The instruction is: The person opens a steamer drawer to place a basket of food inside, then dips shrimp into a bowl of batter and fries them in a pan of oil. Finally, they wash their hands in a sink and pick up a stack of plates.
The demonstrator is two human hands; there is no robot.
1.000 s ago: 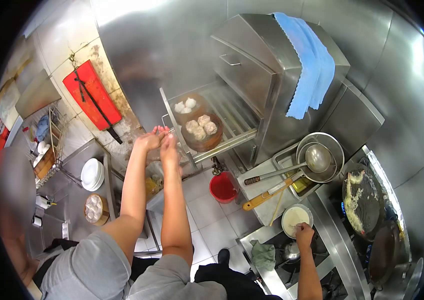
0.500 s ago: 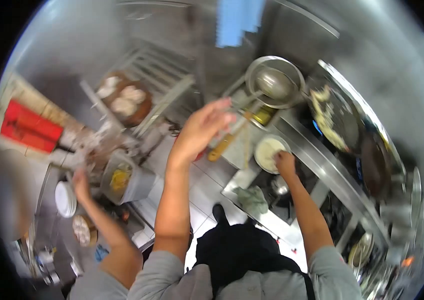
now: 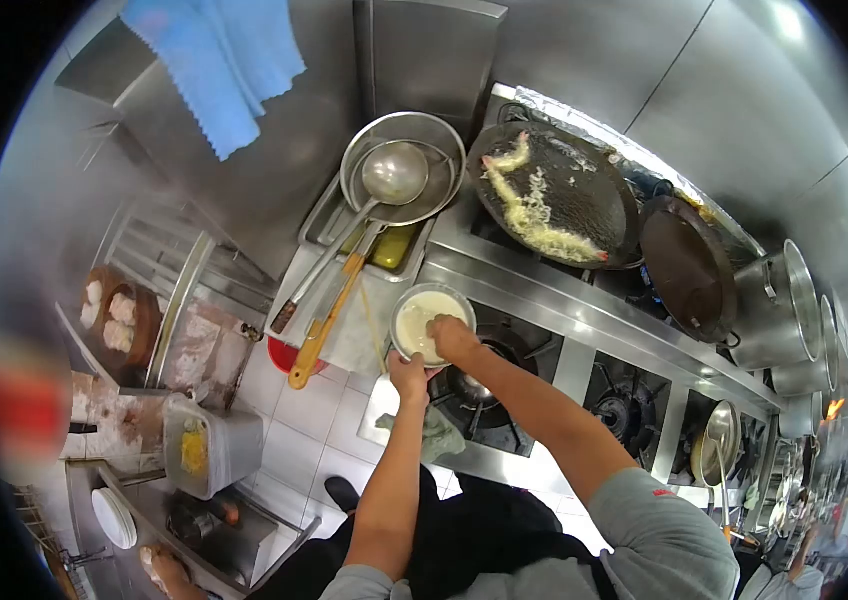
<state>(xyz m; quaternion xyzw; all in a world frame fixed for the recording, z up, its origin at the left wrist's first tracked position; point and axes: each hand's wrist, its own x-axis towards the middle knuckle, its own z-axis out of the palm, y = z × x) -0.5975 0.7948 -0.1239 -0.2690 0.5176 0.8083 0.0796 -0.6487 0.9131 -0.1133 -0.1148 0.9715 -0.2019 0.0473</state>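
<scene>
Two round bamboo steamer baskets of white dumplings (image 3: 116,318) sit on a rack at far left; one blue cloth (image 3: 216,62) hangs above. One steel ladle (image 3: 392,172) rests in a steel bowl beside a wooden-handled spatula (image 3: 322,325). At the steel bench (image 3: 584,312), the left hand (image 3: 407,377) grips the near rim of a small round bowl of pale batter (image 3: 422,318), fingers closed on it, while the right hand's (image 3: 454,338) bunched fingers dip into the batter. Two dark woks (image 3: 556,195) stand further right, one holding frying battered pieces.

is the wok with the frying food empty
No, the wok holds long battered pieces frying in oil, beside a second dark wok.
</scene>
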